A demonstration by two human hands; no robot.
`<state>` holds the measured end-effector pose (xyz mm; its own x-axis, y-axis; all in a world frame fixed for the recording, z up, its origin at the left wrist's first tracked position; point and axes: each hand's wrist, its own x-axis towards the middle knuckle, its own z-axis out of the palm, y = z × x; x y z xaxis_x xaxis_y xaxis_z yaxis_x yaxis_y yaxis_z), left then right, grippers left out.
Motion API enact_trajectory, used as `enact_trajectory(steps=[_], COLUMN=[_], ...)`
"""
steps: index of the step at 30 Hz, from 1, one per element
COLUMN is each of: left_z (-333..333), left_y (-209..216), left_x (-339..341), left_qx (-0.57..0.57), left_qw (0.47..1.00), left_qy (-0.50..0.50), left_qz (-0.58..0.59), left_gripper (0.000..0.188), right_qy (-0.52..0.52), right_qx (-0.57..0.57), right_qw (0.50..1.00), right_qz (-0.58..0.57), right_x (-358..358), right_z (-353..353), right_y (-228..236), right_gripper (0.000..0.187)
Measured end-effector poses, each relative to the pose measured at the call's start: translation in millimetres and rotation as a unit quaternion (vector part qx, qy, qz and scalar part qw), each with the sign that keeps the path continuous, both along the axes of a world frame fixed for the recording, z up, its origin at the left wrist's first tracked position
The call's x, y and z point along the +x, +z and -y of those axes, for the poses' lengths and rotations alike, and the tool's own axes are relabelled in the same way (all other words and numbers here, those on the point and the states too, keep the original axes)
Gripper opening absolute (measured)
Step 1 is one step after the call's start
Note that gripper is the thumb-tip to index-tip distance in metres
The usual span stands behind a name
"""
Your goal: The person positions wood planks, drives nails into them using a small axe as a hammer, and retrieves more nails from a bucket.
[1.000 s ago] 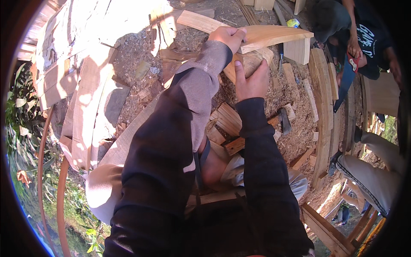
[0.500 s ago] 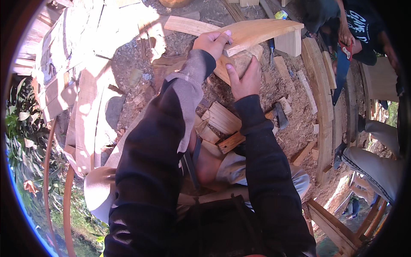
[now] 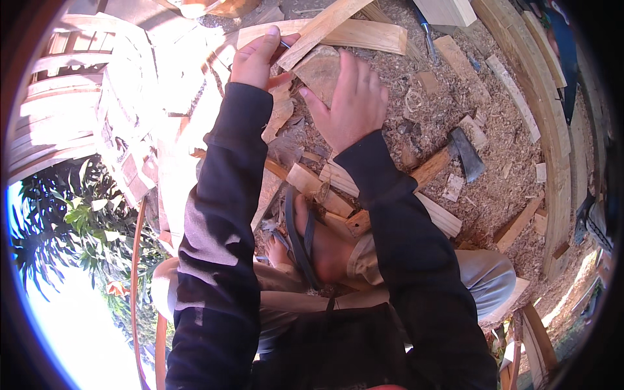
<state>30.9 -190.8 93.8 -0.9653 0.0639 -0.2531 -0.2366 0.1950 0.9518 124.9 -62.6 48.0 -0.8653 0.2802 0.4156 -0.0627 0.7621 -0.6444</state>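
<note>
My left hand (image 3: 255,60) is closed, with a thin dark rod (image 3: 285,44) pinched between thumb and fingers; its exact kind is too small to make out. The rod's end meets the near end of a pale board (image 3: 325,30) that slants up to the right. Below that board sits a wooden block (image 3: 321,70). My right hand (image 3: 354,103) is open beside the block, fingers stretched and thumb apart, holding nothing. Behind them lies a second, slightly curved board (image 3: 376,36). A hatchet (image 3: 466,155) rests on the shavings, right of my right wrist.
Offcuts (image 3: 338,195) lie around my sandalled foot. A blue-handled tool (image 3: 426,29) is on the ground at the far right. Long curved timbers (image 3: 520,62) run along the right side, with a saw blade (image 3: 567,65) beyond them. Green plants (image 3: 84,211) grow at the left.
The view has turned to the right and down. My left hand has drawn left, and the pale board now slants more steeply. My right hand's fingers have straightened. The co-worker has mostly left the picture.
</note>
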Motion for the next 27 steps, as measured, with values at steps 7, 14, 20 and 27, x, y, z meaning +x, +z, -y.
enact_trajectory(steps=[7,14,20,27], left_z=[-10.8,-20.5,-31.0,-36.7], left_y=[5.0,-16.8,-39.0,-49.2], left_x=[11.7,31.6,58.3,81.9], left_qx=[-0.012,0.088,0.153,0.12], left_qw=[1.0,0.992,0.975,0.976], left_qy=[0.012,0.064,0.046,0.014], left_qz=[-0.004,-0.061,-0.154,-0.181], left_gripper=[0.035,0.034,0.031,0.028], right_qy=[-0.025,-0.009,-0.025,0.006], right_qx=[-0.018,-0.032,-0.058,-0.109], right_qw=[0.998,0.999,0.998,0.994], right_qz=[-0.046,-0.034,-0.02,0.001], right_x=[4.3,16.6,37.8,55.7], right_z=[-2.4,-8.1,-10.7,-22.7], right_y=[-10.1,-12.7,-29.8,-30.8], right_gripper=[0.07,0.074,0.07,0.066])
